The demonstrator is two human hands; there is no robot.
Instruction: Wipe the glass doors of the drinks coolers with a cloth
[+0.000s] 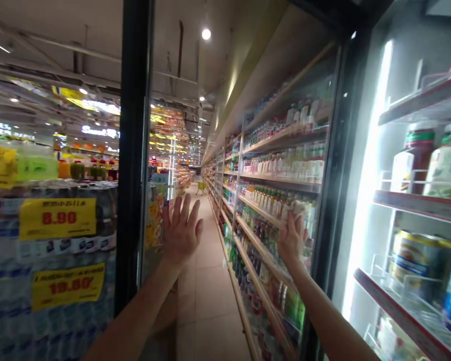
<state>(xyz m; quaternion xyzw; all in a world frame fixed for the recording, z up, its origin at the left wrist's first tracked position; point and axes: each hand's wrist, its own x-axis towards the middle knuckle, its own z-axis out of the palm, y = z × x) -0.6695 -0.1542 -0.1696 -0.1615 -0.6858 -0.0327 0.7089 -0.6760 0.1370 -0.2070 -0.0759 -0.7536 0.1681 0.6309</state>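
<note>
A glass cooler door (225,281) in a black frame stands swung open in front of me. My left hand (181,230) is raised against its left part, palm toward the glass, fingers spread and nothing held. Farther right, my right hand (292,235) is up at the same pane, its fingers pressed on a crumpled whitish cloth (299,206). Blur hides the cloth's exact edges and part of the fingers. Through or in the glass I see shelves of bottles (274,198) and a tiled aisle.
On the right, the lit cooler holds bottles (413,155) and cans (413,260) on wire-fronted shelves. The door's black frame (133,150) stands upright at left. Beyond it are stacked drink packs (7,281) with yellow price signs (58,218). A green cart (201,187) is far down the aisle.
</note>
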